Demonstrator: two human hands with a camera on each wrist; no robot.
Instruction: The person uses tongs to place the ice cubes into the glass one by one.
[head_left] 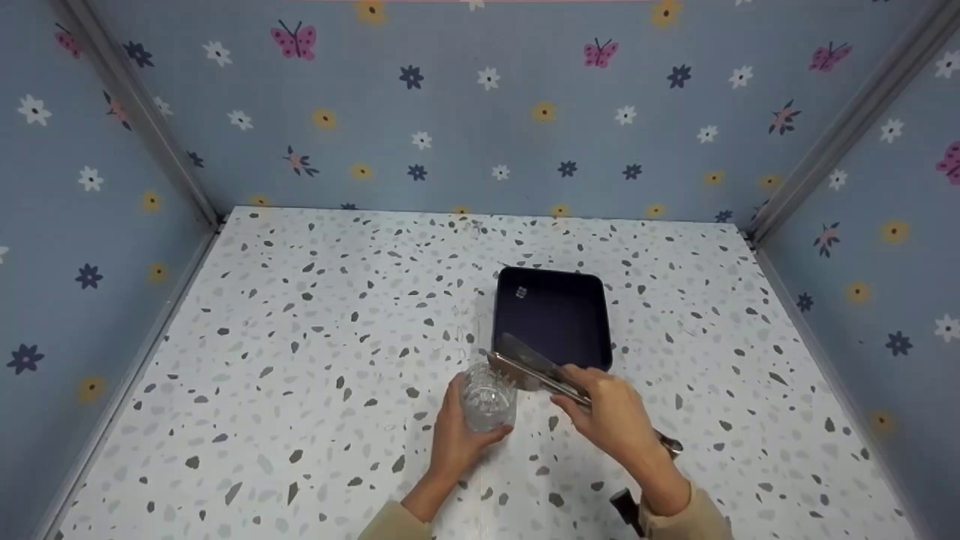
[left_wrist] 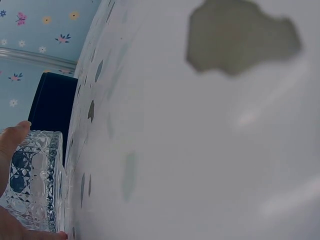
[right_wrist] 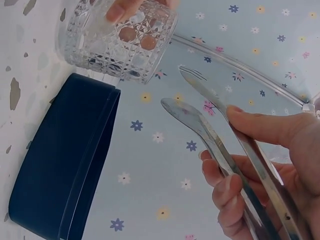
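Note:
My left hand [head_left: 459, 442] grips a clear cut-glass tumbler [head_left: 489, 401] round its side, thumb and fingers on opposite sides. In the left wrist view the tumbler [left_wrist: 37, 180] shows its faceted pattern and stands at the table surface. A pair of metal tongs [head_left: 536, 373] is held in my right hand [head_left: 619, 416], thumb on one arm and fingers round the other. The right wrist view shows the tongs [right_wrist: 225, 145] with tips spread and nothing between them. From above, the tips overlap the tumbler's rim and the near left corner of the dark blue box [head_left: 551, 274].
The open square box stands just beyond the tumbler, with a small pale mark [head_left: 521, 292] inside. A dark object [head_left: 625, 504] sits by my right wrist. The speckled white table [head_left: 300, 375] is bounded by flower-patterned walls [head_left: 480, 97] at the back and both sides.

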